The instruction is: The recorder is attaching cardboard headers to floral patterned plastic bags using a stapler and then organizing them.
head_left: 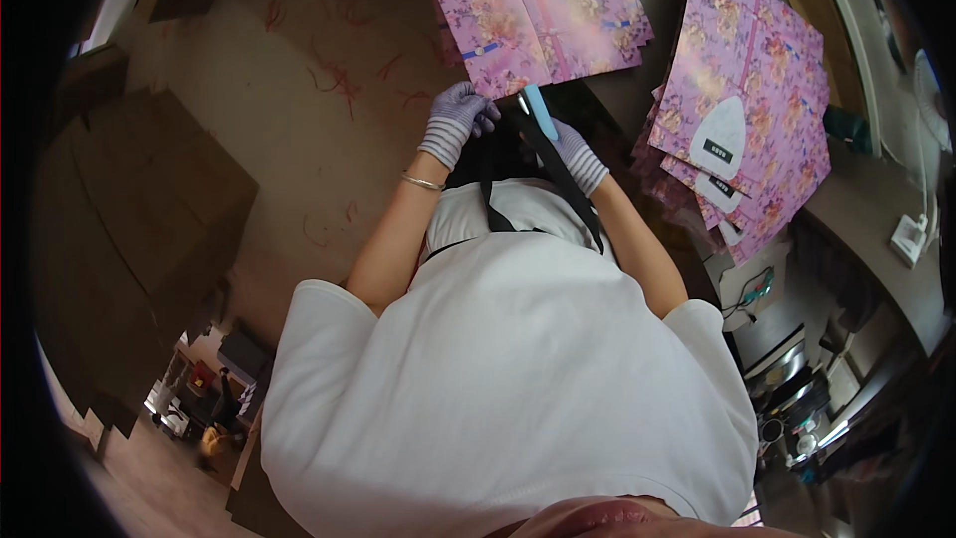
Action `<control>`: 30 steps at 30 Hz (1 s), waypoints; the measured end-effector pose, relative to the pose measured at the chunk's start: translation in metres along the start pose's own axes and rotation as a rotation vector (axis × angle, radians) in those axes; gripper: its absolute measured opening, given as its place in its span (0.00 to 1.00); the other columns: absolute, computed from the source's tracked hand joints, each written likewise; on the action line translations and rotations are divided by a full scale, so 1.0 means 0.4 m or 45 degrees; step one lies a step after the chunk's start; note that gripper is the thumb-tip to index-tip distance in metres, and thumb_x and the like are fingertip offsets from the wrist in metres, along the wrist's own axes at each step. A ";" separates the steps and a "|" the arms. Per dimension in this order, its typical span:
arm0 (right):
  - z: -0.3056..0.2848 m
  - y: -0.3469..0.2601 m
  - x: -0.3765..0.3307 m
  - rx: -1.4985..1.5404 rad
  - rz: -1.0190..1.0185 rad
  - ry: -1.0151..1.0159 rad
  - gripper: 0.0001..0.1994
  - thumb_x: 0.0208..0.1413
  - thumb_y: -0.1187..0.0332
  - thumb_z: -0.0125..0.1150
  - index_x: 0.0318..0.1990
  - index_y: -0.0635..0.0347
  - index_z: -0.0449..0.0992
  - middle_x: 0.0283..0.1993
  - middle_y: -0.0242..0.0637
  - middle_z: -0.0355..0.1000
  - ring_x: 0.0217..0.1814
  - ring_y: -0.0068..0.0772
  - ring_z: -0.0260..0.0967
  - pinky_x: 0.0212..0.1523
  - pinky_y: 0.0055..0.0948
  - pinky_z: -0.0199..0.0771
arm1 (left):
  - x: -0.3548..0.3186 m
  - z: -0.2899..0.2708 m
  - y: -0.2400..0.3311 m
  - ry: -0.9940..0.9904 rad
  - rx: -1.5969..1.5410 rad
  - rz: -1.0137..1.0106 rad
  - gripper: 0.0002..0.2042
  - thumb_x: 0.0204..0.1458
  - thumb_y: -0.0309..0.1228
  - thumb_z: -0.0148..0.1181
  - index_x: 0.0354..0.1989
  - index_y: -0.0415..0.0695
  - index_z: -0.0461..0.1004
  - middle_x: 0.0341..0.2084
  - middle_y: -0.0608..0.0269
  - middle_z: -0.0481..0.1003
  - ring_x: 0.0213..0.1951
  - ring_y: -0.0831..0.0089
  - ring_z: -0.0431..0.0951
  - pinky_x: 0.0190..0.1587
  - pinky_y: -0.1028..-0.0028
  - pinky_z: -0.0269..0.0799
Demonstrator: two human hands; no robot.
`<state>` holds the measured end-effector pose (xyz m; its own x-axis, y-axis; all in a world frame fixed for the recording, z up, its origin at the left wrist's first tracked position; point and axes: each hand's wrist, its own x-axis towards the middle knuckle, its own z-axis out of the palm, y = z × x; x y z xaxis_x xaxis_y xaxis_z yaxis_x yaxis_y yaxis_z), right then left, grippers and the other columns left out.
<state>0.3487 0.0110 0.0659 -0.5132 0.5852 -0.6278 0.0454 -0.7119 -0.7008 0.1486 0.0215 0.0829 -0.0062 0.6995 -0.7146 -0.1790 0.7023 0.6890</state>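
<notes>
My left hand (460, 122), in a pale purple glove with a striped cuff, has its fingers curled just below the near edge of a pink floral panel (498, 35). Whatever is between those fingers is too small to make out. My right hand (576, 153), gloved alike, is closed around a light-blue tool (540, 112) with a metal part at its side; its exact kind cannot be told. The tool's upper end lies near the panel's lower edge. Black straps (572, 189) hang between my forearms, and dark material beneath my hands is partly hidden.
A fanned stack of pink floral pieces (767, 90) with pale oval patches lies at the right. Brown cardboard boxes (159, 179) stand at the left. Red thread scraps (344, 85) litter the floor. A white power socket (908, 237) and cable sit at the far right.
</notes>
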 end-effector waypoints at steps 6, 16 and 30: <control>0.002 0.042 0.006 -0.092 -0.120 0.126 0.12 0.50 0.66 0.55 0.40 0.62 0.69 0.29 0.33 0.69 0.28 0.21 0.66 0.29 0.21 0.68 | 0.013 -0.033 0.002 -0.074 -0.133 0.054 0.04 0.48 0.23 0.46 0.27 0.39 0.68 0.18 0.58 0.72 0.16 0.75 0.71 0.16 0.81 0.64; -0.166 0.083 0.007 -0.549 -0.049 0.407 0.19 0.47 0.60 0.56 0.42 0.65 0.68 0.28 0.36 0.68 0.28 0.24 0.62 0.33 0.23 0.65 | 0.032 -0.046 0.012 -0.155 -0.210 0.133 0.04 0.50 0.23 0.45 0.26 0.40 0.67 0.19 0.58 0.72 0.17 0.73 0.71 0.18 0.79 0.65; -0.011 0.006 0.022 -0.391 -0.245 0.185 0.22 0.51 0.61 0.54 0.50 0.64 0.62 0.31 0.34 0.67 0.30 0.22 0.60 0.34 0.22 0.65 | 0.020 -0.038 -0.012 -0.144 -0.219 0.218 0.04 0.48 0.26 0.46 0.26 0.41 0.67 0.18 0.61 0.72 0.16 0.76 0.71 0.16 0.81 0.63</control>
<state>0.3480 0.0161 0.0571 -0.4118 0.7613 -0.5009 0.2255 -0.4474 -0.8654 0.1345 0.0219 0.0721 0.0576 0.8232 -0.5648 -0.3496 0.5465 0.7610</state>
